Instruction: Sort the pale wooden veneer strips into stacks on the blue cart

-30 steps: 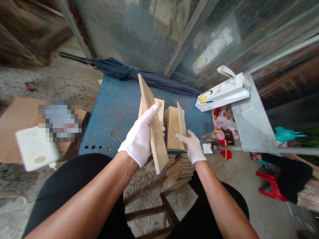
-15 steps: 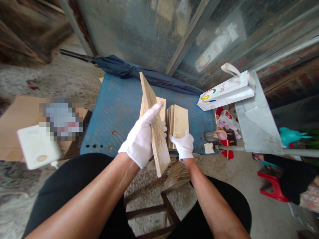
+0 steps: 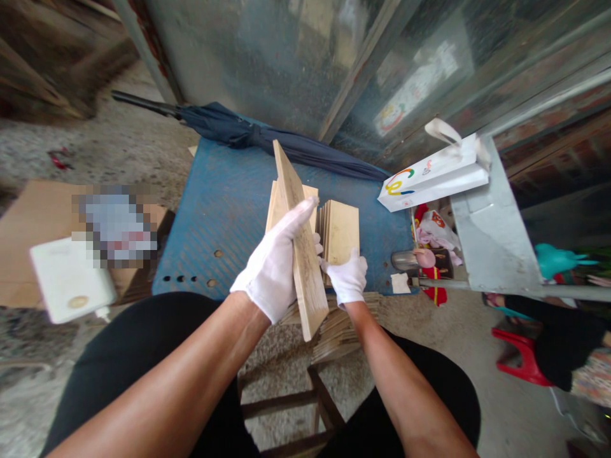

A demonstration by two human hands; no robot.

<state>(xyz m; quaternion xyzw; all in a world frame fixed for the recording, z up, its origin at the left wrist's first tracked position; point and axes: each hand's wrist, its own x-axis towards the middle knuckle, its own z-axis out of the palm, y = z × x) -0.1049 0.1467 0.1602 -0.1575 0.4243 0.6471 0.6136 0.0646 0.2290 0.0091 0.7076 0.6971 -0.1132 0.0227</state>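
Board (image 3: pixel 309 280) in left hand (image 3: pixel 272 270), gripped about midway along, thumb laid across upper face, fingertips just showing past right edge. Grip closed down to the thickness of the wood, with firm hold. Tilts steeply, far end towards umbrella (image 3: pixel 229 130), near end over front edge of blue table (image 3: pixel 219 210). Right hand (image 3: pixel 347 277) at near end of stack (image 3: pixel 342 232), touching, thumb at left side, other fingers bent at right. Partly curled; cannot tell whether clamped on any single piece. Stack just right of held board, thin edges showing along left side.

Pale pieces (image 3: pixel 311 193) behind held board, mostly covered by wood and left hand; number hard to make out. Palm side of left hand out of sight, as are most of its fingers. Lower boards (image 3: pixel 337 335) below table edge, partly blocked by held board and right wrist; too overlapped to count. Small lettering on bag (image 3: pixel 429 178) hard to read. Pixelated patch (image 3: pixel 117 226) over something on cardboard (image 3: pixel 33 235), beyond identifying. Another person (image 3: pixel 568 343) cut off at right edge, beside red stool (image 3: pixel 529 362). Both forearms cropped by bottom edge.
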